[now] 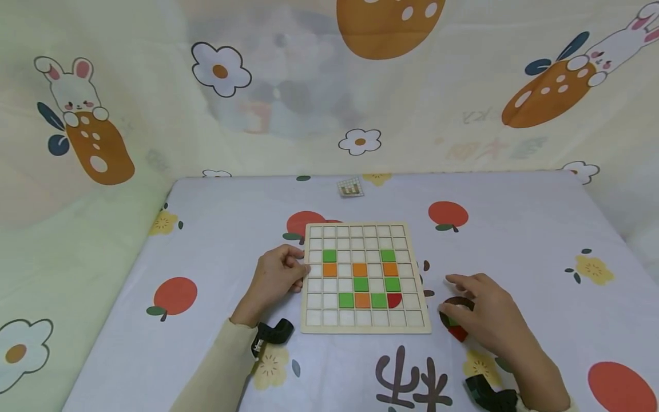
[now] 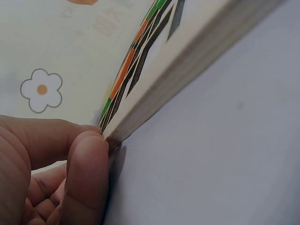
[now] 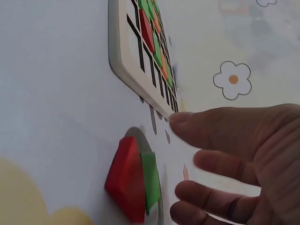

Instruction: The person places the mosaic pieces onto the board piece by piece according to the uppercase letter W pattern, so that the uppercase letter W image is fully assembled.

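A square wooden grid board (image 1: 365,330) lies on the table between the hands. White cells fill most of it, with several green tiles (image 1: 329,256), several orange tiles (image 1: 362,300) and one red tile (image 1: 394,300) with a rounded corner. At the board's left edge, my left hand (image 1: 275,276) grips the rim with thumb and fingertips. My right hand (image 1: 489,315) hovers right of the board, fingers apart and holding nothing. Below its thumb are a loose red piece (image 3: 124,180) and a green piece (image 3: 150,180), side by side on the cloth; the hand partly covers them in the head view.
A small packet with a grid pattern (image 1: 350,187) lies behind the board near the back of the table. Printed cloth (image 1: 231,229) covers the tabletop, and a patterned curtain (image 1: 298,149) rises behind it. Each wrist carries a black strap mount (image 1: 275,332).
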Available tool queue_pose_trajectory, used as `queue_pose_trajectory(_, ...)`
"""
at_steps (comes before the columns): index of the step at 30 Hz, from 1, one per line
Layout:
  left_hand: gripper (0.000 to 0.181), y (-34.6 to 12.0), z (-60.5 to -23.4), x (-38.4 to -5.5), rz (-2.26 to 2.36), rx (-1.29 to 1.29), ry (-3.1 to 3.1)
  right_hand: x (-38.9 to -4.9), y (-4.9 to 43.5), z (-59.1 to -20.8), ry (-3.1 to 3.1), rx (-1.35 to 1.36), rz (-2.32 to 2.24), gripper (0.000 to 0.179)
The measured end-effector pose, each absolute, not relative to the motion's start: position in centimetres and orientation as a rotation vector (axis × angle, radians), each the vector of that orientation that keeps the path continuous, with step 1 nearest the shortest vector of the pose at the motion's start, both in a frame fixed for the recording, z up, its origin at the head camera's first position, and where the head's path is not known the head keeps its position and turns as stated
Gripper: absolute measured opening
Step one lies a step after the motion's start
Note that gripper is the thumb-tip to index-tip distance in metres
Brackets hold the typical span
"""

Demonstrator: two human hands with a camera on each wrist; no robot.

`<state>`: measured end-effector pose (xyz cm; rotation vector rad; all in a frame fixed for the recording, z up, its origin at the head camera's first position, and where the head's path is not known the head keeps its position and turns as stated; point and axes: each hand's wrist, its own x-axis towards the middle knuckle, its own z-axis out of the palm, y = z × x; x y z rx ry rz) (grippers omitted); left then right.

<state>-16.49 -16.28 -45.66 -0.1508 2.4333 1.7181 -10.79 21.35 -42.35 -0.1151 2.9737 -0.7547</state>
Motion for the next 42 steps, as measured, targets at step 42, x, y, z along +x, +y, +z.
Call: queue_pose_trajectory(42, 0.023, -16.2, -45.6, -16.5, 1.705, -0.142, 2.461, -10.3, 20.9, -43.2, 2.836, -0.070, -0.968, 0.015)
